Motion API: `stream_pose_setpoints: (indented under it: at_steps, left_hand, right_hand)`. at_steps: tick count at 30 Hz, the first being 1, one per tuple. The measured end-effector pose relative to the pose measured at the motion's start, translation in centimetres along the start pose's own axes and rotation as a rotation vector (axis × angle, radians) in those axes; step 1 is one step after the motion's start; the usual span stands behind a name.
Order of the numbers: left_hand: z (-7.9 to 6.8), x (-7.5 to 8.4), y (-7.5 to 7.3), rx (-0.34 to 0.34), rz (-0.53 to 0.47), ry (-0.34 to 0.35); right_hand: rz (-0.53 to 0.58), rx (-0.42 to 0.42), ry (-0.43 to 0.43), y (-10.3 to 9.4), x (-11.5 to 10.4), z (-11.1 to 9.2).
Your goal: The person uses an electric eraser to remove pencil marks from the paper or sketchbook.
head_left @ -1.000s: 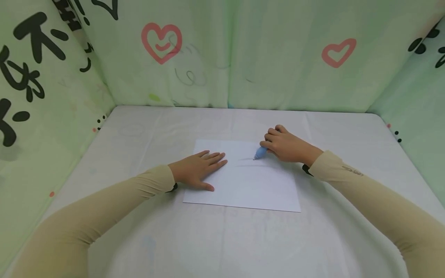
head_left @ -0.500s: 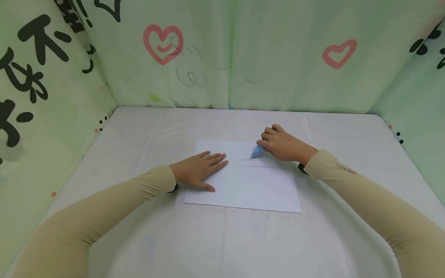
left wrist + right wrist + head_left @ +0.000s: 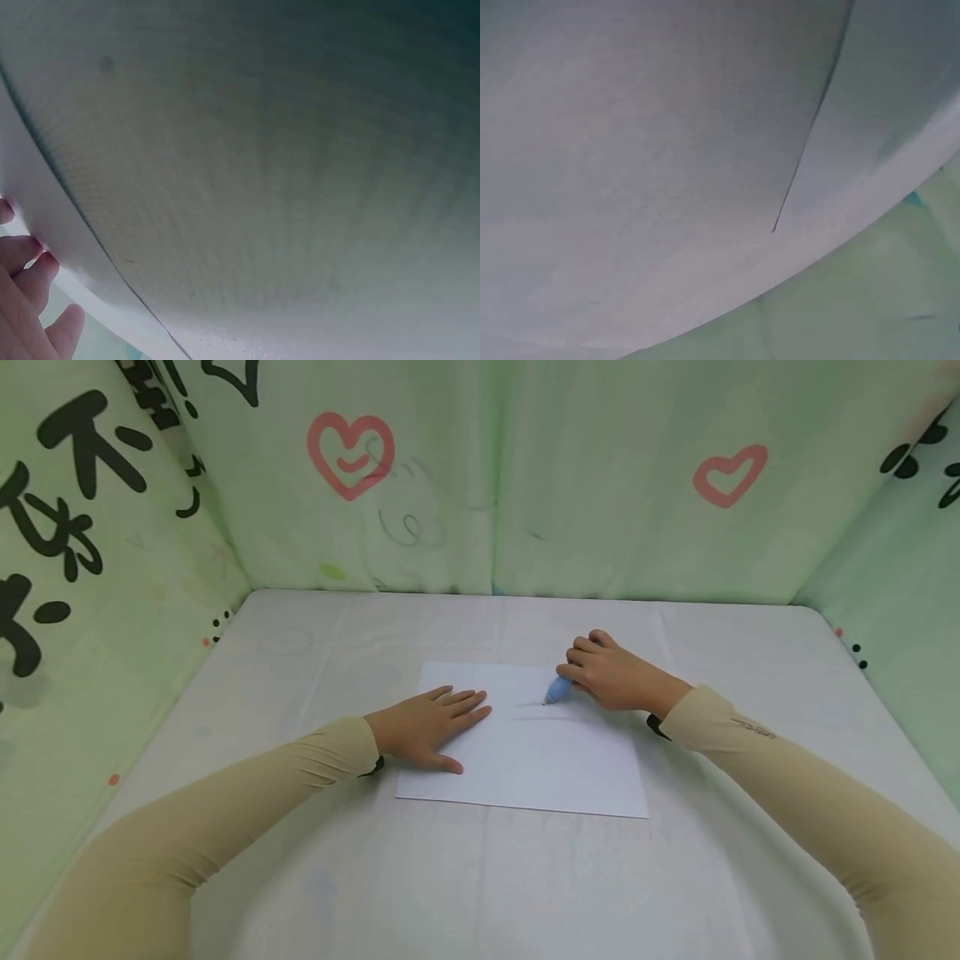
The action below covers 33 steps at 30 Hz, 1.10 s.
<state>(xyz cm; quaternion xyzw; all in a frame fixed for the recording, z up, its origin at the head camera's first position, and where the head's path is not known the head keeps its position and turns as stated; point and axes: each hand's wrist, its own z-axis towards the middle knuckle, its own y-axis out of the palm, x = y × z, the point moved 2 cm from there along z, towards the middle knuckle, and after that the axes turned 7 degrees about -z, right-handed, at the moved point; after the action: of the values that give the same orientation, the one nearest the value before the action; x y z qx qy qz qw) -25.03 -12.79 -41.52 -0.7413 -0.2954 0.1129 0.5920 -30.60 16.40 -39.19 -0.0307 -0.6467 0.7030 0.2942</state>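
Note:
A white sheet of paper [image 3: 555, 768] lies flat in the middle of the table. My left hand [image 3: 431, 727] rests on its left part, fingers spread and palm down. Over the paper's upper right, my right hand [image 3: 615, 672] holds a blue pen [image 3: 557, 691] with a fat body and a narrow tip. The tip points down and left, right at the paper's surface, beside faint thin streaks. Curled fingers hide the pen's upper end. In the left wrist view, fingers [image 3: 37, 285] show at the lower left corner; the right wrist view has only paper [image 3: 780, 187] and table.
A white cloth covers the table [image 3: 337, 877]. Green curtains [image 3: 600, 527] with red hearts and black characters enclose its back and both sides. The table's back edge runs behind the paper, a short way beyond the right hand.
The pen tip and right hand have shifted slightly left, then a little back to the right, across the paper. The left hand and paper have stayed in place.

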Motion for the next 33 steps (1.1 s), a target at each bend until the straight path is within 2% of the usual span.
stream_pose_setpoints:
  at_steps: [4, 13, 22, 27, 33]
  left_hand:
    - [0.05, -0.08, 0.07, 0.003, -0.012, 0.003]
    - [0.18, -0.18, 0.15, 0.006, 0.002, 0.007]
    - [0.18, -0.11, 0.21, 0.006, -0.009, 0.010]
    - [0.27, -0.16, 0.36, 0.003, 0.000, 0.009]
    - [0.11, -0.15, 0.20, 0.015, 0.007, 0.012]
  right_hand:
    - [0.000, 0.023, -0.005, 0.03, -0.02, 0.55]
    - [0.000, -0.027, 0.011, -0.30, -0.20, 0.05]
    - [-0.007, 0.009, 0.001, 0.12, -0.24, 0.45]
    - [-0.019, -0.015, 0.009, 0.06, -0.23, 0.81]
    - [-0.021, -0.059, 0.021, -0.36, -0.18, 0.23]
